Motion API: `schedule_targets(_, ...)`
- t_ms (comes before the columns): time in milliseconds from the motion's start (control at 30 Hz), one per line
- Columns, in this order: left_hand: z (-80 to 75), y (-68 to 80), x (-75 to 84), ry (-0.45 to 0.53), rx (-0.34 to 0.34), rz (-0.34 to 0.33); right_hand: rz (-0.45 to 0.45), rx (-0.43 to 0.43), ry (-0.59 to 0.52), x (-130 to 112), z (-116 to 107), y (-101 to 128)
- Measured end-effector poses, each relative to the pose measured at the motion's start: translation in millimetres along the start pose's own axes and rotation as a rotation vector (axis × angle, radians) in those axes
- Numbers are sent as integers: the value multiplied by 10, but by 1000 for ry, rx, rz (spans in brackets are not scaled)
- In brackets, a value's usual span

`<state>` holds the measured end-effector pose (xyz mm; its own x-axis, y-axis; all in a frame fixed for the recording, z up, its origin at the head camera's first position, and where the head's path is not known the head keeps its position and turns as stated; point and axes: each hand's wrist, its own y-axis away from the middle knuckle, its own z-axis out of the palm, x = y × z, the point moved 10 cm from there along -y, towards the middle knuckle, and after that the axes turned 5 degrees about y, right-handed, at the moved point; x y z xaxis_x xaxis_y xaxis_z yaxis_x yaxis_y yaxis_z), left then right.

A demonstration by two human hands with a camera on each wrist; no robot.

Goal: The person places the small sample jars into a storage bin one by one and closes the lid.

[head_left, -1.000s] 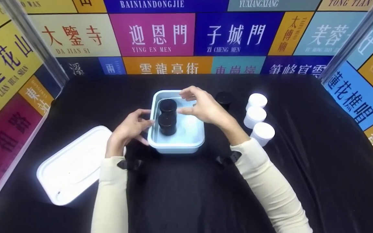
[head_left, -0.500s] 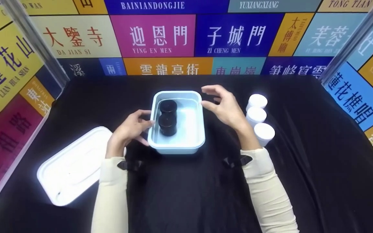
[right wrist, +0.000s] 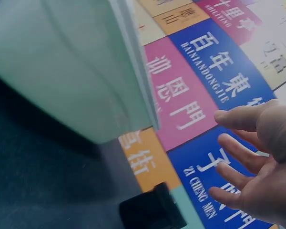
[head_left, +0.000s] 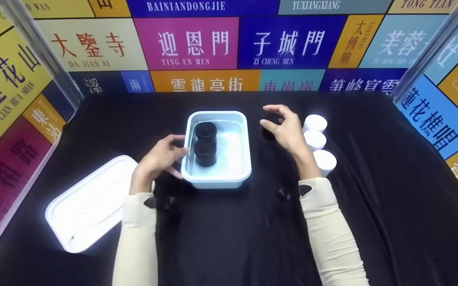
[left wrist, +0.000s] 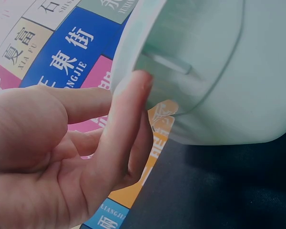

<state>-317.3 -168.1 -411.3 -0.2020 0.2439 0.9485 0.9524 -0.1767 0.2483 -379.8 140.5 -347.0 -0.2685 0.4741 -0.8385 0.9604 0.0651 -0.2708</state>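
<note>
A pale blue-green box point(head_left: 235, 159) stands uncovered before me, with two black jars along its left side, the rear one point(head_left: 206, 130) and the front one point(head_left: 206, 153). My left hand point(head_left: 161, 157) rests against the box's left wall and rim, its fingers spread. In the left wrist view, the fingertips point(left wrist: 142, 82) touch the rim. To the right of the box, my right hand point(head_left: 288, 129) hovers with thumb and fingers parted around a third black jar point(head_left: 268, 133), partly hidden in the head view. That black jar point(right wrist: 150, 210) is apart from the fingers in the right wrist view.
Three white jars point(head_left: 315, 123) stand in a row just right of my right hand. A white lid point(head_left: 94, 200) lies on the black cloth point(head_left: 221, 234) beside my left forearm. Colourful printed panels point(head_left: 193, 43) wall off the back and sides.
My right hand has withdrawn rightward from inside the box, passing over its right rim to the black jar outside. The left hand keeps its place at the box.
</note>
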Motion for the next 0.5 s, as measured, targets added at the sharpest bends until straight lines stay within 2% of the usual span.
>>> schedule_targets(233, 16, -9, 5, -14, 5, -6, 23, 124, 71, 266, -84, -48)
schedule_targets(500, 11, 1, 3, 2, 2, -9, 127, 90, 44, 563, -15, -97)
